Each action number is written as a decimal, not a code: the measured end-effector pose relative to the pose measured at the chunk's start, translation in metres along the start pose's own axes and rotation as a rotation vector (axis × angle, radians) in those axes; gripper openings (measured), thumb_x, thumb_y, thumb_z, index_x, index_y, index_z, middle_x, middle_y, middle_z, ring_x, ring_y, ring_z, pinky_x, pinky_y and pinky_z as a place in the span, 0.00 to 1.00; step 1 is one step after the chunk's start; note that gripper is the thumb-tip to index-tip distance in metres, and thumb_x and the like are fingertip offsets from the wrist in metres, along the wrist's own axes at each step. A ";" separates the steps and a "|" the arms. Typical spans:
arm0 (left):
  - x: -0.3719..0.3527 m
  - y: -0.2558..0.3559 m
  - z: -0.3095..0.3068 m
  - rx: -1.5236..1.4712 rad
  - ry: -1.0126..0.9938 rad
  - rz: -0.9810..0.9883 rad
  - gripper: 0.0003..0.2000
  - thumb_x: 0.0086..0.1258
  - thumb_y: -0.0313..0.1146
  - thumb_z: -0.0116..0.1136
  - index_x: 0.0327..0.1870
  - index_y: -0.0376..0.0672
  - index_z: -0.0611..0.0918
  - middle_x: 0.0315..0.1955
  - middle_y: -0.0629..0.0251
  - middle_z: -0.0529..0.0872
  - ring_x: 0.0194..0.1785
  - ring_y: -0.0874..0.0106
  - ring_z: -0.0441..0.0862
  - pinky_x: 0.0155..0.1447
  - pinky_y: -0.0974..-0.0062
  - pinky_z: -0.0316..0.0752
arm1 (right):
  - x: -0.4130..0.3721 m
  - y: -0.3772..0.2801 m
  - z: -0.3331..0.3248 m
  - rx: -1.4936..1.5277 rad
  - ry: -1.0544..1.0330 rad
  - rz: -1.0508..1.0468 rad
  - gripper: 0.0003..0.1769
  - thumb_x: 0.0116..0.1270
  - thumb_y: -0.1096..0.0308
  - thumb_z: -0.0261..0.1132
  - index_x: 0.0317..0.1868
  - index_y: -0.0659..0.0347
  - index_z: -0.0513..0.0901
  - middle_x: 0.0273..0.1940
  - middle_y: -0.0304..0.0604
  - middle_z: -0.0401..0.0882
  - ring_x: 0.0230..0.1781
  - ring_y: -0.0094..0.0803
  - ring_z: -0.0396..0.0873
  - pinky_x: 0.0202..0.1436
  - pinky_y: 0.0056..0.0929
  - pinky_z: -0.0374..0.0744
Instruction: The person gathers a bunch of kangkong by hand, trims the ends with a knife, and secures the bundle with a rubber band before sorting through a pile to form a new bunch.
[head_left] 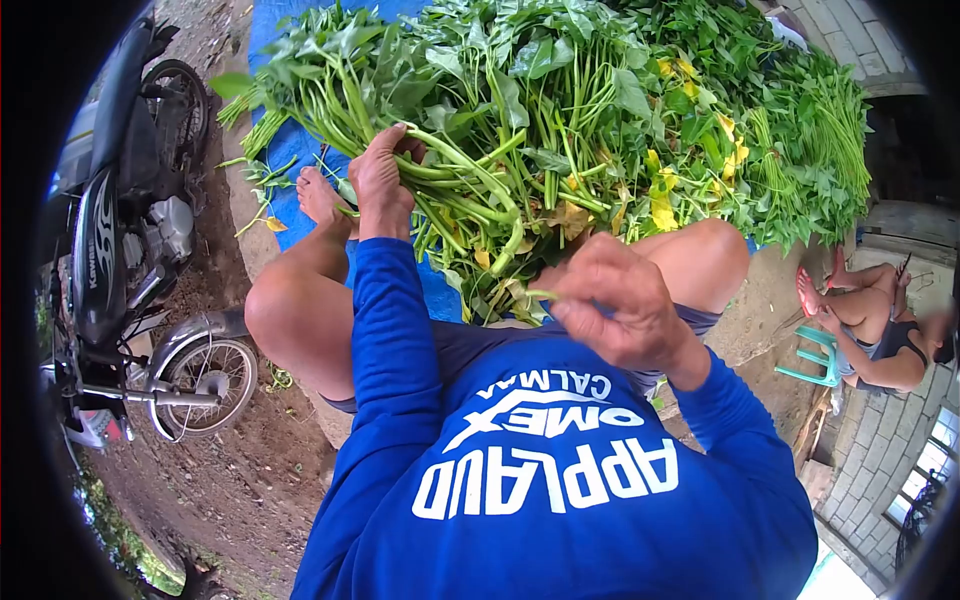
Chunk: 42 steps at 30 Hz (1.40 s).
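Note:
My left hand [385, 180] is closed around the stems of leafy greens that look like water spinach [460, 165]. One thick pale green stem bends out to the right of this hand and curves down. My right hand [620, 300], slightly blurred, is held above my lap with the fingers curled in. A short bit of green stem [541, 294] pokes out at its fingertips. Between my knees lie loose stems and wilted leaves [490, 290]. The large heap of greens [580, 80] spreads out beyond both hands, with yellow leaves [662, 200] mixed in.
A blue tarp [298, 225] lies beneath the heap. Bundled greens [810, 150] rest at the right. On the left a motorcycle [150, 240] stands on bare soil. Another person [885, 340] sits at the far right by a teal plastic stool [815, 358].

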<state>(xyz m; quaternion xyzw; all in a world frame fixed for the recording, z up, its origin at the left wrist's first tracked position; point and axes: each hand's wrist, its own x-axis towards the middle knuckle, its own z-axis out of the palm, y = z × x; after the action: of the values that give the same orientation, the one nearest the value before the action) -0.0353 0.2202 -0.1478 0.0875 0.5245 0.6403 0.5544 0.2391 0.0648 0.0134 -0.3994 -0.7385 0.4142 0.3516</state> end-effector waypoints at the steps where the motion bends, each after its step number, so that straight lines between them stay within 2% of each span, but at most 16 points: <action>1: 0.002 0.000 -0.002 -0.020 -0.001 -0.021 0.08 0.69 0.28 0.72 0.40 0.32 0.89 0.33 0.56 0.90 0.34 0.65 0.89 0.39 0.68 0.88 | -0.004 0.012 0.010 0.105 0.069 0.150 0.05 0.69 0.72 0.72 0.42 0.62 0.84 0.33 0.46 0.79 0.35 0.44 0.80 0.41 0.39 0.80; 3: 0.001 0.000 -0.003 -0.065 -0.026 -0.077 0.08 0.70 0.29 0.72 0.41 0.32 0.88 0.33 0.57 0.90 0.33 0.65 0.88 0.40 0.68 0.88 | 0.000 0.037 0.012 0.086 0.101 0.314 0.10 0.77 0.70 0.67 0.56 0.60 0.84 0.37 0.50 0.83 0.37 0.46 0.86 0.41 0.38 0.85; 4: 0.003 -0.001 -0.007 -0.063 -0.083 -0.143 0.08 0.70 0.29 0.73 0.43 0.36 0.88 0.35 0.61 0.89 0.37 0.67 0.88 0.45 0.70 0.90 | 0.007 0.051 0.013 -0.001 0.133 0.234 0.11 0.77 0.69 0.67 0.56 0.59 0.85 0.38 0.50 0.85 0.38 0.45 0.87 0.41 0.38 0.85; 6: -0.004 -0.001 -0.004 -0.047 -0.109 -0.168 0.07 0.71 0.29 0.72 0.42 0.35 0.88 0.35 0.63 0.89 0.37 0.68 0.88 0.45 0.71 0.89 | 0.022 0.076 0.029 -0.166 0.187 0.075 0.13 0.77 0.69 0.67 0.58 0.56 0.86 0.40 0.49 0.87 0.39 0.44 0.88 0.41 0.38 0.86; 9: -0.011 -0.002 -0.006 -0.070 -0.138 -0.195 0.07 0.71 0.29 0.71 0.43 0.35 0.88 0.35 0.64 0.90 0.37 0.69 0.88 0.44 0.72 0.88 | 0.034 0.091 0.035 -0.355 0.044 -0.133 0.17 0.74 0.73 0.69 0.62 0.60 0.86 0.44 0.49 0.90 0.43 0.43 0.88 0.50 0.37 0.86; 16: -0.011 -0.003 -0.011 -0.039 -0.131 -0.190 0.06 0.71 0.28 0.71 0.43 0.37 0.87 0.35 0.63 0.90 0.37 0.68 0.89 0.43 0.70 0.87 | 0.043 0.074 0.031 -0.414 0.006 -0.303 0.07 0.70 0.72 0.71 0.47 0.61 0.85 0.37 0.45 0.81 0.37 0.48 0.81 0.45 0.44 0.82; 21: -0.006 0.002 -0.009 -0.037 -0.053 -0.098 0.06 0.69 0.28 0.73 0.40 0.38 0.87 0.34 0.64 0.87 0.35 0.68 0.87 0.44 0.69 0.88 | 0.012 0.051 0.023 -0.212 -0.190 -0.073 0.03 0.67 0.73 0.65 0.37 0.64 0.81 0.33 0.51 0.79 0.36 0.51 0.81 0.42 0.46 0.79; 24: 0.000 0.010 -0.010 -0.059 -0.052 -0.077 0.06 0.70 0.28 0.73 0.41 0.37 0.87 0.37 0.62 0.90 0.39 0.67 0.89 0.47 0.67 0.89 | -0.015 0.060 0.024 -0.302 -0.234 0.218 0.07 0.70 0.71 0.65 0.34 0.65 0.79 0.34 0.51 0.81 0.36 0.47 0.83 0.43 0.41 0.80; 25: -0.001 0.011 -0.009 -0.073 -0.048 -0.078 0.06 0.70 0.28 0.73 0.42 0.37 0.87 0.38 0.61 0.90 0.40 0.67 0.89 0.48 0.67 0.89 | -0.020 0.070 0.026 -0.161 -0.245 0.404 0.09 0.76 0.67 0.66 0.38 0.63 0.79 0.34 0.45 0.83 0.36 0.34 0.84 0.44 0.33 0.82; 28: -0.007 0.006 -0.001 -0.124 -0.058 -0.094 0.07 0.70 0.28 0.72 0.43 0.35 0.87 0.40 0.59 0.91 0.41 0.66 0.89 0.49 0.67 0.89 | -0.015 0.098 0.054 0.748 0.117 0.595 0.09 0.81 0.63 0.65 0.46 0.61 0.79 0.35 0.36 0.83 0.38 0.22 0.82 0.46 0.26 0.82; 29: -0.010 0.004 0.003 -0.146 -0.068 -0.095 0.07 0.70 0.28 0.71 0.43 0.34 0.88 0.39 0.58 0.91 0.40 0.66 0.89 0.49 0.67 0.89 | -0.013 0.108 0.061 0.734 0.159 0.532 0.13 0.81 0.65 0.66 0.58 0.62 0.78 0.35 0.30 0.79 0.37 0.19 0.81 0.46 0.23 0.82; 32: -0.007 -0.002 -0.002 -0.253 -0.126 -0.135 0.09 0.72 0.26 0.69 0.48 0.32 0.86 0.44 0.55 0.92 0.44 0.65 0.90 0.51 0.67 0.89 | 0.015 0.073 0.062 0.845 0.088 0.483 0.22 0.78 0.72 0.66 0.69 0.64 0.76 0.30 0.27 0.70 0.30 0.18 0.74 0.42 0.20 0.78; 33: -0.007 -0.002 -0.002 -0.278 -0.131 -0.155 0.09 0.72 0.26 0.68 0.49 0.32 0.85 0.45 0.55 0.92 0.45 0.64 0.90 0.52 0.67 0.89 | 0.020 0.064 0.060 1.022 0.049 0.596 0.33 0.77 0.73 0.64 0.80 0.60 0.69 0.28 0.26 0.65 0.28 0.18 0.69 0.41 0.21 0.76; 37: -0.009 -0.003 -0.003 -0.366 -0.150 -0.194 0.08 0.73 0.25 0.66 0.49 0.33 0.84 0.48 0.53 0.91 0.48 0.63 0.90 0.54 0.65 0.89 | 0.025 0.072 0.059 1.743 -0.265 0.590 0.34 0.77 0.70 0.58 0.83 0.50 0.68 0.27 0.26 0.59 0.24 0.21 0.59 0.34 0.25 0.70; 40: -0.009 -0.005 -0.007 -0.349 -0.167 -0.211 0.08 0.75 0.26 0.65 0.50 0.34 0.84 0.48 0.54 0.92 0.46 0.64 0.90 0.51 0.66 0.89 | 0.027 0.065 0.062 1.881 -0.162 0.600 0.39 0.74 0.71 0.58 0.85 0.50 0.64 0.25 0.28 0.56 0.26 0.21 0.61 0.33 0.25 0.69; 42: -0.010 -0.005 -0.012 -0.304 -0.194 -0.224 0.09 0.75 0.28 0.65 0.51 0.35 0.85 0.48 0.56 0.92 0.44 0.66 0.90 0.50 0.66 0.89 | 0.028 0.065 0.063 1.635 0.038 0.484 0.32 0.79 0.68 0.63 0.81 0.53 0.70 0.28 0.28 0.61 0.25 0.19 0.62 0.31 0.22 0.69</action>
<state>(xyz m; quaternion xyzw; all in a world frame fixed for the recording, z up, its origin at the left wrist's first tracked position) -0.0366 0.2050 -0.1520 0.0051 0.3726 0.6349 0.6768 0.1926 0.0909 -0.0655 -0.1735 -0.0955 0.8740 0.4437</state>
